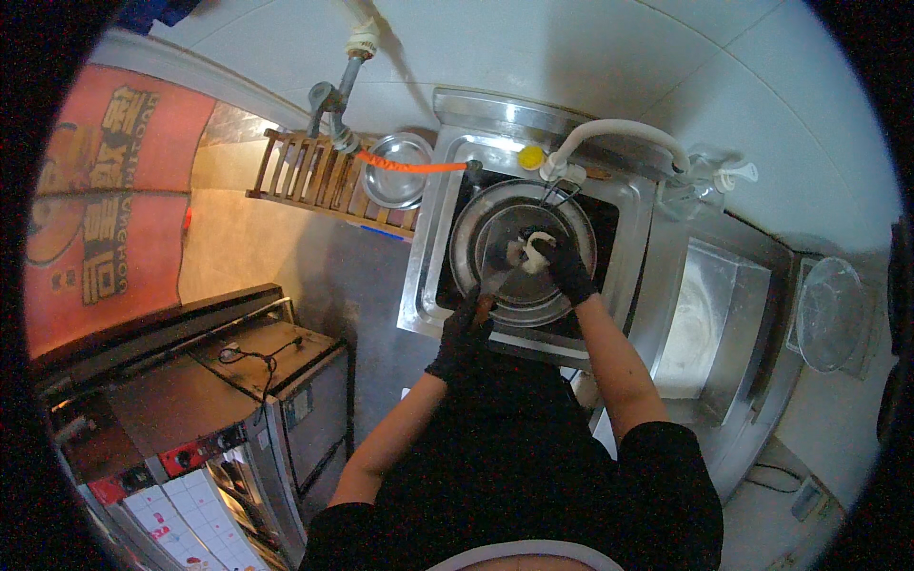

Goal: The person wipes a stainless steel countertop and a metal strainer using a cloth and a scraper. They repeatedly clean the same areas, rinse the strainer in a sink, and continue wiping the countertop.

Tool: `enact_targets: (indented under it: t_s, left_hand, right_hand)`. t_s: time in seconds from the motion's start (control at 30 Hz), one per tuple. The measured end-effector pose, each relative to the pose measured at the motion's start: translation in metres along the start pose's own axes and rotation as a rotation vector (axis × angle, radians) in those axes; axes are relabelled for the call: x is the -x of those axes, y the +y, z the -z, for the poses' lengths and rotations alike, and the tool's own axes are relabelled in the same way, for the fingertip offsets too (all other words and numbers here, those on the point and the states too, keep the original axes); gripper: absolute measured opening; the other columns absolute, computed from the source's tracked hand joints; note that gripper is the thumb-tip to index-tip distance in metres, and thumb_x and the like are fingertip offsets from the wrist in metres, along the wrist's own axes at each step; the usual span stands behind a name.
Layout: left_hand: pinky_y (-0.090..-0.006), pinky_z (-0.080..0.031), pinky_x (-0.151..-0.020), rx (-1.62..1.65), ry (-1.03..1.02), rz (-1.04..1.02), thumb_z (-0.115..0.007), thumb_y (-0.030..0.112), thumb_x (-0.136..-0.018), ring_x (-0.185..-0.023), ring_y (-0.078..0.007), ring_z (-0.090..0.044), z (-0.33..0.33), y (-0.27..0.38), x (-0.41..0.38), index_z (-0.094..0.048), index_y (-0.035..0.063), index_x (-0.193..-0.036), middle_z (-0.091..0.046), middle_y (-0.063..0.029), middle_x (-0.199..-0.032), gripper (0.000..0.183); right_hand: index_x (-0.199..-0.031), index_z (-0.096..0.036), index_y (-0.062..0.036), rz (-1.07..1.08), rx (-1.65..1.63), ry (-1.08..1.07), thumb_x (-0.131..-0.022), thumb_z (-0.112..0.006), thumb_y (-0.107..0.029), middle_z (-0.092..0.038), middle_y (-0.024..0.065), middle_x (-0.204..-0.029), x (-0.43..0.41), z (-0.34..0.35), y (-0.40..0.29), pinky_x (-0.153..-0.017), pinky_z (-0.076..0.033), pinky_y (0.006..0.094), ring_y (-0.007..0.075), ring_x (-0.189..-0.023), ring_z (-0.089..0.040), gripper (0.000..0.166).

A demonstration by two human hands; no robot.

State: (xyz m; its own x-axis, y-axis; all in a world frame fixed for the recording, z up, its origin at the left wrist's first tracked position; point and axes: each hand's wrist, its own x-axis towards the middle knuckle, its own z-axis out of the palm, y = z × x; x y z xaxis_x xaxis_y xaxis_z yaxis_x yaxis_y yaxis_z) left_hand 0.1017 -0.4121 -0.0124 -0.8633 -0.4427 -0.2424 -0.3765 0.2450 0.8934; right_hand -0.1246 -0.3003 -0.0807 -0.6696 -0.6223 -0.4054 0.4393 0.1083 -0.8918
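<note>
Both hands wear black gloves and work over a round metal basin [468, 235] set in a stainless steel sink [430, 285]. My left hand [465, 328], at the basin's near left edge, grips the brown handle of a flat-bladed tool, perhaps a scraper or knife [500, 280], whose blade points up and right over the basin. In my right hand [568, 270] is a whitish cloth or sponge [535, 255], held near the basin's middle. Its exact kind is unclear. Under the hands the inside of the basin looks dark.
A yellow scrubber [530, 157] lies on the sink's back ledge beside a pale faucet hose [621, 128]. An orange hose [414, 166] reaches over the left rim. Left stands a wooden slatted rack [296, 171] with a metal bowl [397, 171]; right, a metal tray [735, 342] with white powder.
</note>
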Motion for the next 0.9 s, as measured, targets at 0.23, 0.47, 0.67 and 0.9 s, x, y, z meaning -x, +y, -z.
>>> enact_targets:
  t_s: [0.23,0.47,0.67,0.9]
  left_hand:
    - [-0.0370,-0.047,-0.085,-0.061,-0.018,-0.009,-0.063,0.005,-0.078,-0.106,-0.0311,-0.057,-0.004,-0.008,0.002,-0.029,0.0131,-0.141,-0.057,-0.0156,-0.120,0.072]
    - [-0.0329,-0.046,-0.087,-0.247,-0.004,-0.198,-0.058,0.007,-0.083,-0.107,-0.0249,-0.056,0.003,-0.006,0.005,-0.034,0.0110,-0.139,-0.057,-0.0132,-0.119,0.061]
    - [-0.0336,-0.048,-0.081,0.040,-0.006,0.040,-0.058,0.002,-0.082,-0.098,-0.0261,-0.061,-0.004,-0.004,0.004,-0.033,0.0118,-0.140,-0.062,-0.0139,-0.109,0.064]
    - [-0.0333,-0.049,-0.075,-0.105,0.059,-0.107,-0.056,0.004,-0.086,-0.091,-0.0259,-0.062,0.000,0.011,0.007,-0.037,0.0113,-0.137,-0.064,-0.0134,-0.101,0.055]
  right_hand:
    - [-0.104,-0.062,-0.0035,0.198,0.394,-0.187,-0.081,-0.064,-0.019,-0.063,0.0078,-0.100,0.003,-0.013,-0.053,-0.080,-0.047,0.0319,0.0190,-0.091,-0.059,0.028]
    - [-0.099,-0.061,-0.0046,0.119,0.478,-0.282,-0.081,-0.064,-0.020,-0.062,0.0072,-0.096,-0.009,-0.010,-0.038,-0.079,-0.046,0.0330,0.0202,-0.089,-0.058,0.024]
    - [-0.092,-0.061,-0.0053,0.080,0.196,-0.283,-0.081,-0.064,-0.016,-0.061,0.0033,-0.086,-0.015,-0.005,-0.016,-0.069,-0.046,0.0292,0.0142,-0.079,-0.057,0.016]
    - [-0.092,-0.061,-0.0058,0.051,0.147,-0.203,-0.079,-0.065,-0.015,-0.061,0.0024,-0.084,-0.008,-0.011,-0.019,-0.068,-0.046,0.0275,0.0130,-0.076,-0.057,0.016]
